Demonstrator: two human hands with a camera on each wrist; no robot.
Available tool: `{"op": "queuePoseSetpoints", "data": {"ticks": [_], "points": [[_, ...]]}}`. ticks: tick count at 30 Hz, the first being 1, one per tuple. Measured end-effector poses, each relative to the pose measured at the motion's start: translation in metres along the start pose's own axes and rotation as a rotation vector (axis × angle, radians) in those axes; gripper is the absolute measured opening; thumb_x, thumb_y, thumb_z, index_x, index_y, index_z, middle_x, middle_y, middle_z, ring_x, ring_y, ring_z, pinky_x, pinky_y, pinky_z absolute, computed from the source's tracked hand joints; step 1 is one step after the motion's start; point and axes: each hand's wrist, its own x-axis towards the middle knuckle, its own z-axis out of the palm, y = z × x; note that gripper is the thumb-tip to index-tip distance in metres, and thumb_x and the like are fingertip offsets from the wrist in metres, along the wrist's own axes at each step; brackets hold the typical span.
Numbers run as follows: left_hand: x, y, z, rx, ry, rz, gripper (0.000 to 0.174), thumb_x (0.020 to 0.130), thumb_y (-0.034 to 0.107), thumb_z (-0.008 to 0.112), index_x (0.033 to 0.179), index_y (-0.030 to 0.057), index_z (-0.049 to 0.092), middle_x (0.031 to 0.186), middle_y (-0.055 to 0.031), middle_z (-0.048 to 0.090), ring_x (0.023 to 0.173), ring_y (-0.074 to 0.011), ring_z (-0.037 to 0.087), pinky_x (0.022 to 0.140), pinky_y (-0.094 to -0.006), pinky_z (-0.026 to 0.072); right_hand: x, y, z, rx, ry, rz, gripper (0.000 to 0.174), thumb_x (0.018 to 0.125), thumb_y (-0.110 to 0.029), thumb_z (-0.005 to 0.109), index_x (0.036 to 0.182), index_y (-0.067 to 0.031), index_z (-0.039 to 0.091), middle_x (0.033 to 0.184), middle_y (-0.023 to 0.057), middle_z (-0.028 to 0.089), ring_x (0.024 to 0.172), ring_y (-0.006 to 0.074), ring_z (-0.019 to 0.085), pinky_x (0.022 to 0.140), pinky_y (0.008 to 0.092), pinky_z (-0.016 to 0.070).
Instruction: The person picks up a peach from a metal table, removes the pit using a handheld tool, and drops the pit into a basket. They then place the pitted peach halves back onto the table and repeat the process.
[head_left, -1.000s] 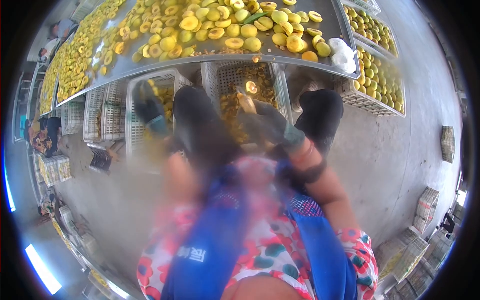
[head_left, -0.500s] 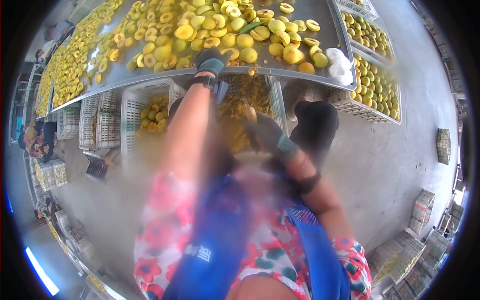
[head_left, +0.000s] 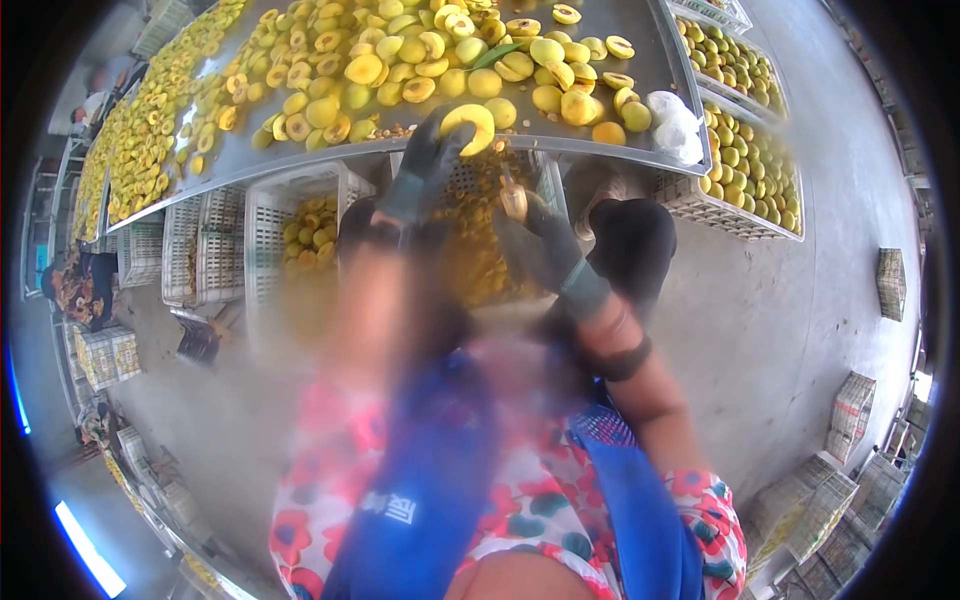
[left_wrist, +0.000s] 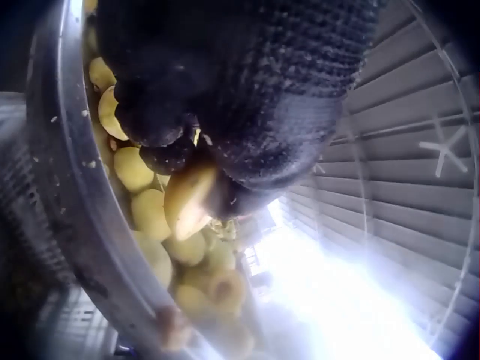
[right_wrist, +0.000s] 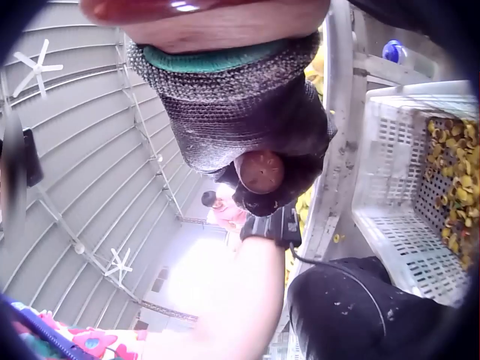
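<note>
Between the thumb and fingers of my gloved left hand [head_left: 425, 165] is a yellow peach half [head_left: 470, 128], held at the table's near edge with its hollow side showing. In the left wrist view this peach half [left_wrist: 187, 202] sticks out beneath the dark glove's fingertips. My gloved right hand [head_left: 535, 240] grips a tool with a wooden handle [head_left: 514, 198], its narrow tip pointing toward the table. The round butt of the handle [right_wrist: 261, 172] shows inside the curled fingers in the right wrist view. Both hands are above a crate [head_left: 553, 185] of peach scraps.
Many whole and halved peaches cover the metal table [head_left: 640, 75]. A white plastic bag [head_left: 677, 128] lies at its right corner. Left of my legs stands a crate [head_left: 262, 235] with peach halves; full crates [head_left: 735, 215] stand at right. A metal rim [head_left: 600, 150] edges the table.
My left hand moved from over the left crate up to the table, then drew back slightly with a peach half. The piece at the tool's tip is gone; the right hand stayed nearly in place.
</note>
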Motion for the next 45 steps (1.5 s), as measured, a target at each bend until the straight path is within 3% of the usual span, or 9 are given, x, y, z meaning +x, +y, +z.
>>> {"op": "queuePoseSetpoints", "data": {"ticks": [8,17,21,30,31,34,39,43,45], "points": [[-0.059,0.056,0.014,-0.326,0.069,-0.035,0.035,0.097,0.029,0.045,0.118,0.0012,0.050,0.106,-0.0121,0.060,0.098,-0.0194,0.057,0.086,-0.0321,0.0453,-0.002,0.007,0.012,-0.338,0.121,-0.236,0.025,0.082,-0.014,0.064,0.099,0.0006,0.052,0.078,0.0216,0.061,0.073,0.0416,0.059,0.062,0.0401,0.0461],[-0.069,0.048,0.031,-0.196,0.141,0.121,0.034,0.099,0.026,0.041,0.117,-0.0003,0.051,0.104,-0.0118,0.060,0.095,-0.0179,0.058,0.084,-0.0300,0.0467,-0.007,0.020,0.016,-0.187,0.043,-0.435,0.016,0.086,-0.011,0.057,0.097,-0.0002,0.052,0.070,0.0113,0.060,0.060,0.0239,0.060,0.056,0.0355,0.0473],[-0.069,0.037,0.029,-0.167,0.133,0.192,0.035,0.100,0.026,0.037,0.116,-0.0010,0.052,0.104,-0.0100,0.060,0.095,-0.0153,0.057,0.085,-0.0290,0.0464,-0.016,0.003,0.003,0.296,-0.282,0.183,0.013,0.089,-0.014,0.054,0.095,-0.0026,0.053,0.065,0.0038,0.054,0.049,0.0118,0.052,0.044,0.0256,0.0420],[-0.082,0.073,0.019,-0.906,0.274,-0.439,0.038,0.100,0.032,0.038,0.112,0.0009,0.056,0.102,-0.0058,0.061,0.093,-0.0131,0.056,0.082,-0.0266,0.0459,-0.014,-0.004,0.009,0.174,-0.418,0.030,0.016,0.090,-0.017,0.056,0.096,-0.0024,0.052,0.064,0.0021,0.052,0.046,0.0097,0.049,0.040,0.0229,0.0389],[-0.084,0.068,0.016,-0.873,0.289,-0.468,0.038,0.100,0.032,0.038,0.111,0.0011,0.056,0.101,-0.0059,0.061,0.092,-0.0133,0.057,0.081,-0.0268,0.0459,-0.016,-0.005,0.009,-0.055,-0.434,-0.213,0.016,0.090,-0.016,0.056,0.096,-0.0023,0.052,0.065,0.0018,0.053,0.046,0.0092,0.048,0.041,0.0229,0.0389],[-0.093,0.030,0.008,-0.426,0.309,-0.312,0.036,0.100,0.030,0.038,0.109,0.0016,0.058,0.099,-0.0073,0.062,0.090,-0.0151,0.057,0.079,-0.0282,0.0460,-0.015,-0.007,0.021,0.210,-0.516,0.169,0.015,0.090,-0.013,0.057,0.100,-0.0025,0.054,0.067,-0.0004,0.054,0.048,0.0068,0.047,0.042,0.0222,0.0388],[-0.090,0.042,-0.060,0.320,0.614,-0.085,0.033,0.096,0.026,0.043,0.106,-0.0011,0.058,0.099,-0.0176,0.062,0.092,-0.0305,0.059,0.080,-0.0365,0.0466,-0.008,-0.001,0.021,0.017,-0.381,0.171,0.013,0.091,-0.011,0.055,0.101,-0.0047,0.055,0.068,-0.0019,0.052,0.050,0.0044,0.047,0.044,0.0209,0.0382],[-0.110,-0.003,-0.131,0.661,0.720,-0.504,0.036,0.092,0.028,0.051,0.111,-0.0020,0.056,0.113,-0.0242,0.058,0.105,-0.0401,0.054,0.088,-0.0417,0.0437,0.017,0.092,0.004,-0.496,-0.201,-0.314,0.022,0.086,-0.020,0.059,0.095,-0.0012,0.056,0.074,0.0140,0.061,0.059,0.0267,0.058,0.056,0.0346,0.0459],[-0.106,-0.014,-0.141,0.741,0.701,-0.356,0.038,0.091,0.028,0.053,0.114,-0.0023,0.055,0.114,-0.0249,0.058,0.107,-0.0406,0.054,0.090,-0.0425,0.0429,0.020,0.105,0.002,-0.703,-0.152,-0.343,0.027,0.083,-0.025,0.062,0.094,-0.0002,0.056,0.079,0.0202,0.062,0.067,0.0364,0.059,0.062,0.0400,0.0469]]}}
